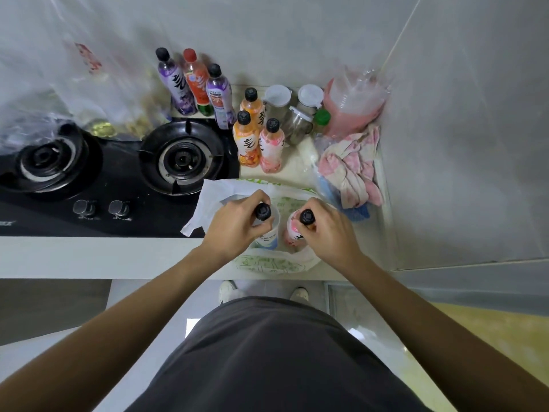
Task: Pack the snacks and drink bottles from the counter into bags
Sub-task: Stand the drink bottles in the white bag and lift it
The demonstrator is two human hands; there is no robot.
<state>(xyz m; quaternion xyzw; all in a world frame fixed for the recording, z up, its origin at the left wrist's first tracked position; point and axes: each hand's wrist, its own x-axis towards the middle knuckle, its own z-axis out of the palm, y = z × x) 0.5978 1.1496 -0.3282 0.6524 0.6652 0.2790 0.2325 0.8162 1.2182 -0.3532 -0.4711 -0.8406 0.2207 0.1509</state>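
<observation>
A white plastic bag (212,193) with green print lies open at the counter's front edge. My left hand (234,224) grips the neck of a white-and-blue labelled bottle (269,237), held upright inside the bag's mouth. My right hand (326,230) grips a pink bottle (292,233) beside it, also in the bag. Behind the bag stand an orange bottle (248,142), a pink bottle (271,147) and another orange bottle (254,107). Further back left stand two purple bottles (176,81) (219,96) with a red one (197,81) between them.
A black two-burner gas stove (113,168) fills the counter's left. Glass jars with white lids (297,117), a pink stack of plastic cups in wrap (353,102) and a pink cloth (353,165) crowd the right corner by the tiled wall. A clear bag (59,84) hangs at upper left.
</observation>
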